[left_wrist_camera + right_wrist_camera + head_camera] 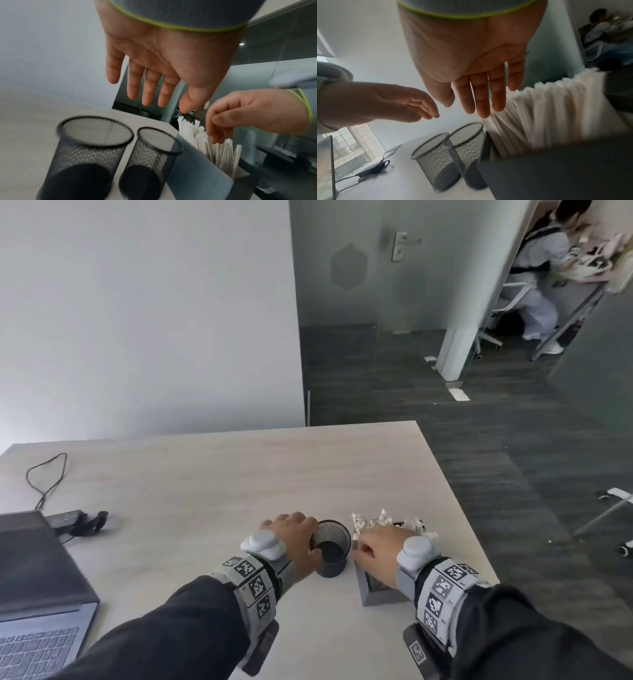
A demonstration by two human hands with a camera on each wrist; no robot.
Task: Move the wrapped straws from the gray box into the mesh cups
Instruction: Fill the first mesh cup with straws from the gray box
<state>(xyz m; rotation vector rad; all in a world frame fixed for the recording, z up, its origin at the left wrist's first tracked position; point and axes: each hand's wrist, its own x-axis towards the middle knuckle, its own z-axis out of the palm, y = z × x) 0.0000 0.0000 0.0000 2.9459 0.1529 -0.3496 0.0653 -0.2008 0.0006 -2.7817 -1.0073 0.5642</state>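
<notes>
Wrapped straws (216, 147) stand upright in the gray box (197, 174), which sits on the table (239, 474) just right of two black mesh cups (92, 151), both of them empty. Left of the box lie a laptop (37, 570) and its power adapter (65, 518). Above the cups, the left hand (159, 54) hangs with fingers spread loosely, holding nothing. Over the box, the right hand (471, 56) has straight fingers just above the straw tops.

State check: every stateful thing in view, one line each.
left mesh cup: upright, empty
right mesh cup: upright, empty
gray box: upright, open-topped
wrapped straws: standing in the box
left hand: open, above the cups
right hand: open, holding nothing
laptop: lid open
</notes>
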